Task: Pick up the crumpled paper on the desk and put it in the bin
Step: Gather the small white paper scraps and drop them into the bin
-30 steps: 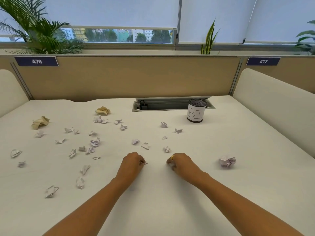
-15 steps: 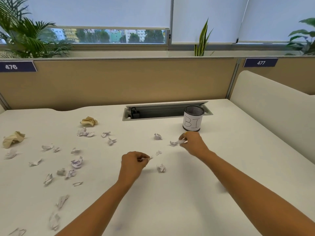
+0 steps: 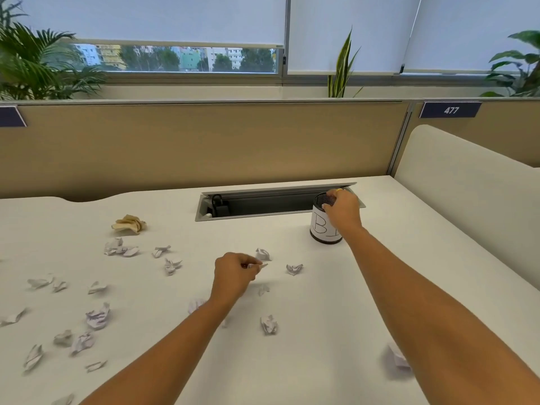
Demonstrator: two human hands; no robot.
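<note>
Right hand (image 3: pixel 343 210) is right over the mouth of the little black mesh bin (image 3: pixel 320 229) with the white paper label. Its fingers curl down at the rim, and honestly I can't tell if any paper's in them. Left hand (image 3: pixel 232 273) hovers above the white desk (image 3: pixel 321 361), pinching a small white crumpled paper scrap (image 3: pixel 260 266) between thumb and fingertips. More white crumpled wads (image 3: pixel 268 324) lie scattered nearby and off to the left, plus one tan crumpled ball (image 3: pixel 130 224).

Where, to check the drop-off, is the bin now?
Head view: the bin stands on the desk right of centre, by the cable tray's right end, under the right hand.
</note>
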